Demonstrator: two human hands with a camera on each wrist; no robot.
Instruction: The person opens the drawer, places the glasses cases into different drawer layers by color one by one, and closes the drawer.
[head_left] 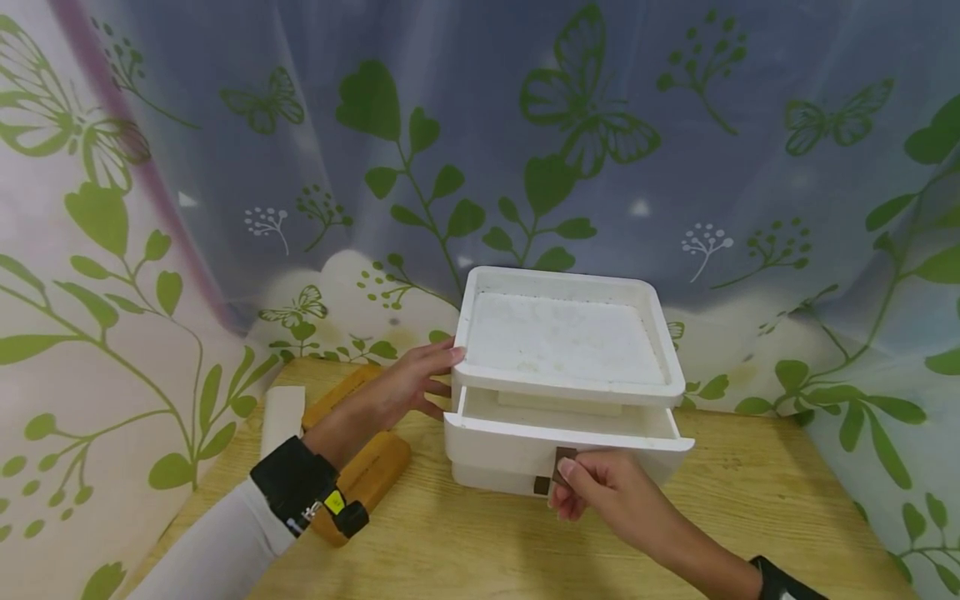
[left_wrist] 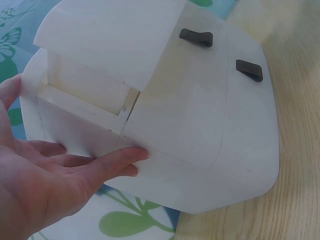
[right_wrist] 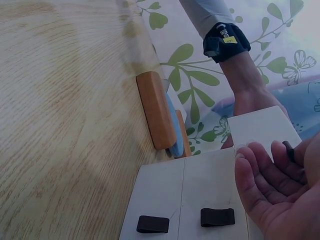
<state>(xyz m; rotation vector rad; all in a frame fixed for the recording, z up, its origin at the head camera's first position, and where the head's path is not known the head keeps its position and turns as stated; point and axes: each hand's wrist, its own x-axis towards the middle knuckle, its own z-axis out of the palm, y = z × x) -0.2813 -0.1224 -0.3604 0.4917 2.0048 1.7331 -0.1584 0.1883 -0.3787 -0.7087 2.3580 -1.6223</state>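
Observation:
A white drawer box with a shallow tray top stands on the wooden table. Its top drawer is pulled partly out. My right hand pinches that drawer's dark brown pull tab between thumb and fingers; in the right wrist view the tab shows by the thumb. Against the box's left side rests my left hand, its fingers extended and touching the wall, as the left wrist view shows too. Two more pull tabs are on the drawers below, which are closed.
Orange-brown block-like objects lie left of the box, one under my left forearm. In the right wrist view a blue item sits between them. A white object is at the table's left edge. Patterned curtain hangs close behind.

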